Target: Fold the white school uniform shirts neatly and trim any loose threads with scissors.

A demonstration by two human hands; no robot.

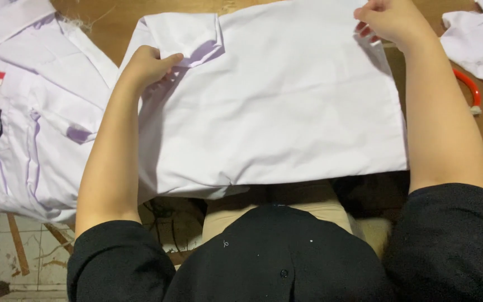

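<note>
A white shirt (275, 106) lies flat and partly folded on a wooden table (107, 19), its near edge hanging over the table's front. My left hand (147, 66) pinches the shirt's left edge, just below a short sleeve (183, 34) folded inward. My right hand (389, 21) grips the cloth at the shirt's upper right edge. Both forearms stretch out from black sleeves over the garment.
Another white shirt (29, 112) with a red-and-white patch and a dark badge lies at the left, draping off the table. More white cloth (479, 39) sits at the far right beside a red curved tube (469, 86). Tiled floor shows below left.
</note>
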